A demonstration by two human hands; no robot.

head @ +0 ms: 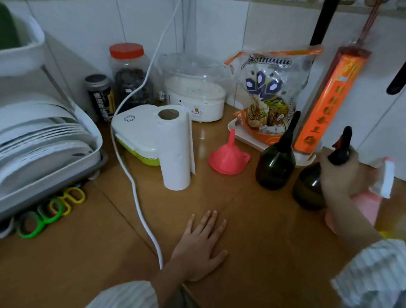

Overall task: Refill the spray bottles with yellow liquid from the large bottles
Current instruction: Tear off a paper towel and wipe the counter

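Home kitchen: tiled wall (85, 23), dish rack w/ plates (37, 138), rice cooker (195, 91), paper towel roll (176, 148) on counter (88, 254)

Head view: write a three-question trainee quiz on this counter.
1. True or false: the pink funnel sits in a bottle's neck.
2. Which hand lies flat on the counter? A) left B) right
3. Fill in: the right hand grips the neck of a dark green ____ bottle.

Key: 1. False; it stands mouth-down on the counter. 2. A, the left hand, fingers straight. 3. Spray; it is the nearer spray bottle, right of the other spray bottle.
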